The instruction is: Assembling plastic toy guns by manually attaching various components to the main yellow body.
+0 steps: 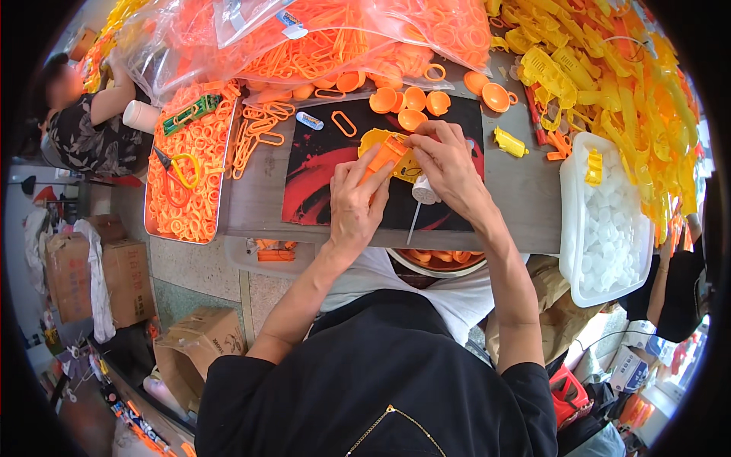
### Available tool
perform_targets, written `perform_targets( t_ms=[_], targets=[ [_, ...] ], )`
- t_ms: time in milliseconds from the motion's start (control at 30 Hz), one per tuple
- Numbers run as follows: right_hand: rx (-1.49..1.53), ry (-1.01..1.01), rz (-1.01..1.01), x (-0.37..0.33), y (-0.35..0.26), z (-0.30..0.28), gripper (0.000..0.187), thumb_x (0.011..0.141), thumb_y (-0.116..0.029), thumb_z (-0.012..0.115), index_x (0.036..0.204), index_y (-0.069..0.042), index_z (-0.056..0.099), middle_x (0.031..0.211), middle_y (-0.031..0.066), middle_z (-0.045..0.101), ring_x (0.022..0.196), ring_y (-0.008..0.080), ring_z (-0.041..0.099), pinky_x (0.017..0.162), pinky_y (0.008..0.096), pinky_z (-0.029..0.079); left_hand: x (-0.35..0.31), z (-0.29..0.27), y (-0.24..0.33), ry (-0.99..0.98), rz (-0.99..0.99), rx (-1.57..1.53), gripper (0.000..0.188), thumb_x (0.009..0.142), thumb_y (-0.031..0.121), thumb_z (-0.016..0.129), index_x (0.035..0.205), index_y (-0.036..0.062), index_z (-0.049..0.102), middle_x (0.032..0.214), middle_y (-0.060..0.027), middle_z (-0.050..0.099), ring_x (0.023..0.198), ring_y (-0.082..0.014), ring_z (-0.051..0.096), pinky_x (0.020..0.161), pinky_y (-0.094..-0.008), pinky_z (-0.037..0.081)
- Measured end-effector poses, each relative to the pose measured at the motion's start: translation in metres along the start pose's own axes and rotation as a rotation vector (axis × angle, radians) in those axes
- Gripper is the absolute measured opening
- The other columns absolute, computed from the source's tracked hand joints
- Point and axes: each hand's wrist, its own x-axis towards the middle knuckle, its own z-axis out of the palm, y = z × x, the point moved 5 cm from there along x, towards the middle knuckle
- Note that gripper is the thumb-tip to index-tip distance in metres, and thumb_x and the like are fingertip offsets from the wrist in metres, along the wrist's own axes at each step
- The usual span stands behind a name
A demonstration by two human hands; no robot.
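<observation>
My left hand (355, 204) is closed on an orange plastic part (387, 154), a small boxy piece, above a dark mat (312, 190) with red streaks. A yellow plastic shell (371, 140) shows behind that part. My right hand (451, 164) has its fingers pinched together at the pieces' right side; what lies between its fingertips is hidden. Beneath the right palm is a white cylinder (424, 190), with a thin metal rod (413, 222) pointing toward me. I cannot tell whether the palm grips it. Beyond the hands sit several orange cups (412, 119) and an orange oblong ring (344, 123).
At left, a tray of orange rings (186, 217) holds yellow-and-orange-handled scissors (183, 177). A bag of orange parts (327, 46) lies at the back. Yellow parts (609, 91) pile up right, behind a white bin (571, 228) of white pieces. People sit at both sides.
</observation>
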Motion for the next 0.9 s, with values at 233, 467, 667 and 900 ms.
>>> perform_targets(
  t_ms=[233,467,667,900],
  targets=[
    [-0.15,0.102,-0.156,0.009,-0.014,0.001,0.023,0.096,-0.013,0.06,0.114,-0.005,0.071,0.135,0.0137,0.054,0.127,0.0322,0.046,0.109,0.0439,0.036,0.002,0.0,-0.002,0.01,-0.006,-0.032,0.033,0.082,0.004,0.071,0.115,0.0061,0.074,0.137,-0.0079,0.062,0.102,-0.027,0.056,0.09,-0.038,0.046],
    [0.079,0.036,0.053,0.006,-0.001,0.011,0.024,0.096,-0.011,0.058,0.116,-0.007,0.071,0.142,0.0155,0.048,0.132,0.0359,0.042,0.111,0.0455,0.034,0.001,0.001,-0.002,-0.021,-0.002,-0.021,0.035,0.082,0.003,0.071,0.116,0.0067,0.075,0.137,-0.0077,0.061,0.102,-0.0272,0.056,0.089,-0.0377,0.045],
    [-0.283,0.169,-0.142,0.0,-0.025,-0.002,0.025,0.092,-0.008,0.062,0.116,-0.008,0.072,0.143,0.0149,0.047,0.133,0.036,0.04,0.112,0.0477,0.032,0.002,-0.001,-0.005,-0.003,0.018,-0.066,0.034,0.081,0.004,0.072,0.115,0.0067,0.075,0.138,-0.0077,0.061,0.101,-0.0277,0.056,0.089,-0.0379,0.045],
    [-0.304,0.059,-0.145,0.004,-0.024,0.007,0.027,0.089,-0.007,0.063,0.115,-0.006,0.069,0.141,0.0146,0.049,0.132,0.0351,0.042,0.112,0.047,0.033,0.0,0.001,-0.005,-0.012,0.015,-0.062,0.034,0.082,0.004,0.072,0.116,0.0069,0.075,0.138,-0.0075,0.061,0.101,-0.0275,0.056,0.089,-0.0377,0.046]
  ],
)
